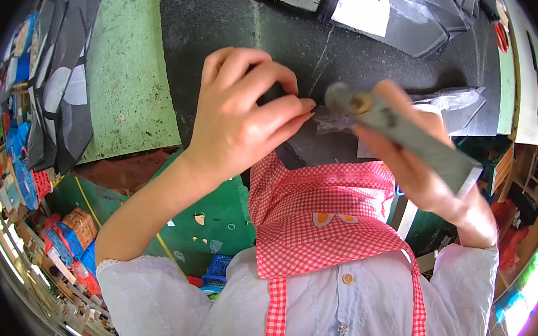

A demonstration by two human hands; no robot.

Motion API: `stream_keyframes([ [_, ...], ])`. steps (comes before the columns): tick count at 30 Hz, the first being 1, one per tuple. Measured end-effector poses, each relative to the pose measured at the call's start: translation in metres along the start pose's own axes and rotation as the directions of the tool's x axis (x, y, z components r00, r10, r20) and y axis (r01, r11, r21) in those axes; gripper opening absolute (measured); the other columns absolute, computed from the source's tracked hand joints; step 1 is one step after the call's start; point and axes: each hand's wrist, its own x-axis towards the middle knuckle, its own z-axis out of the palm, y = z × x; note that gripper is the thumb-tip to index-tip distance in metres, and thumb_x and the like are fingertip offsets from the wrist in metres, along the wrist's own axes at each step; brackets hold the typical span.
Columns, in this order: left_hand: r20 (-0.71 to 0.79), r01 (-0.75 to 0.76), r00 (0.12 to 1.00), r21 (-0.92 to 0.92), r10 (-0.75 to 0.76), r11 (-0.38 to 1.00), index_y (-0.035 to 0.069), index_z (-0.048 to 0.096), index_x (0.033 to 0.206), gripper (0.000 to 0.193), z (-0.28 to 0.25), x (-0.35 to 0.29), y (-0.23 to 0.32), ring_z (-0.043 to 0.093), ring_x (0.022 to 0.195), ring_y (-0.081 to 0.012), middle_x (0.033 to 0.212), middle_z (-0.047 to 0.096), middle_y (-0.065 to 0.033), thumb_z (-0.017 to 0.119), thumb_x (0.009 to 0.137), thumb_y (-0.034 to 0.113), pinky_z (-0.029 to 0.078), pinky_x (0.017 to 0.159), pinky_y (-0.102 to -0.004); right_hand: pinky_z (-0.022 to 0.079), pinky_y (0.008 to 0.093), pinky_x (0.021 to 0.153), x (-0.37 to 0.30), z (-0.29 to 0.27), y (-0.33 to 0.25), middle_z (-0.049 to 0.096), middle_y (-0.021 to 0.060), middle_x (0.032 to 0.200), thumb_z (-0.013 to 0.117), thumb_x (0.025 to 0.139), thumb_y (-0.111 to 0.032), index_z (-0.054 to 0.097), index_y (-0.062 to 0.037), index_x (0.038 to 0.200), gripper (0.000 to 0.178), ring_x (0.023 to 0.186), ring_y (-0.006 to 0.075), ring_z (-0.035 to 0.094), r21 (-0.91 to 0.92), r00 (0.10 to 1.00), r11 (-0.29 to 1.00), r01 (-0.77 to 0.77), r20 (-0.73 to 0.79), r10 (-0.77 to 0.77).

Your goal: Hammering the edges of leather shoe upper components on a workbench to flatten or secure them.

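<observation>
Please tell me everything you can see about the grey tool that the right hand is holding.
The grey tool is a long, flat-sided bar, dull grey as if of metal or stone, with a rounded head bearing a brownish spot. The right hand wraps around its lower half in a closed grip. It lies slanted, its head up-left near the left hand's fingertips, over a crumpled clear plastic piece on the dark work surface. Whether the head touches the plastic is unclear.

bench: black work surface (221,21) at 12 o'clock; green tabletop (128,72) at 10 o'clock | floor: green floor (222,209) at centre, littered with small scraps; yellow line at 8 o'clock | stock: dark cut pieces (57,89) stacked at 9 o'clock; woven basket (81,225) at 8 o'clock | light: bright glare at 4 o'clock
</observation>
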Motion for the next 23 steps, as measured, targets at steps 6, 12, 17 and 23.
stream_keyframes([
  [6, -0.005, -0.059, 0.998, 0.167, 0.061, 0.984, 0.021, 0.076, 0.100, 0.034, 0.004, -0.015, 0.011, 0.055, 0.101, -0.0245, 0.103, 0.060, 0.0001, 0.082, 0.066, 0.021, 0.043, 0.092, -0.0478, 0.047, 0.0368, 0.055, -0.005, -0.003, -0.002, 0.059, 0.0185, 0.071, 0.065, 0.096, -0.005, 0.049, -0.0032, 0.109, 0.021, 0.068, 0.0411, 0.066, 0.022, 1.000, 1.000, -0.016, -0.023, 0.016],
  [12, 0.048, -0.195, 0.978, -0.107, 0.201, 0.975, 0.022, 0.076, 0.090, 0.017, 0.003, -0.004, 0.039, 0.056, 0.092, -0.0202, 0.091, 0.058, 0.0030, 0.075, 0.074, 0.021, 0.045, 0.085, -0.0424, 0.051, 0.0511, 0.060, 0.016, -0.014, 0.003, 0.063, 0.0215, 0.072, 0.066, 0.093, -0.009, 0.048, -0.0023, 0.109, 0.025, 0.070, 0.0460, 0.067, -0.106, 0.993, 0.988, 0.111, -0.033, -0.115],
  [17, -0.022, -0.156, 0.988, -0.135, 0.155, 0.978, 0.016, 0.065, 0.132, 0.043, 0.064, 0.050, 0.080, 0.059, 0.114, -0.0302, 0.118, 0.063, -0.0129, 0.062, 0.090, 0.023, 0.049, 0.096, -0.0456, 0.049, 0.0385, 0.079, 0.033, -0.070, -0.003, 0.061, 0.0209, 0.096, 0.062, 0.100, -0.011, 0.062, 0.0016, 0.114, 0.019, 0.086, 0.0280, 0.061, -0.014, 0.981, 0.994, 0.109, -0.160, -0.110],
  [23, -0.198, 0.025, 0.894, -0.874, -0.403, 0.486, 0.000, 0.068, 0.125, 0.033, -0.080, 0.070, -0.001, 0.068, 0.115, -0.0298, 0.125, 0.070, -0.0186, 0.059, 0.094, 0.007, 0.053, 0.099, -0.0409, 0.051, 0.0427, 0.071, 0.019, -0.144, 0.039, 0.066, 0.0221, 0.082, 0.069, 0.096, -0.020, 0.058, -0.0044, 0.109, 0.023, 0.078, 0.0359, 0.069, -0.251, 0.940, 0.967, -0.041, -0.337, -0.048],
])
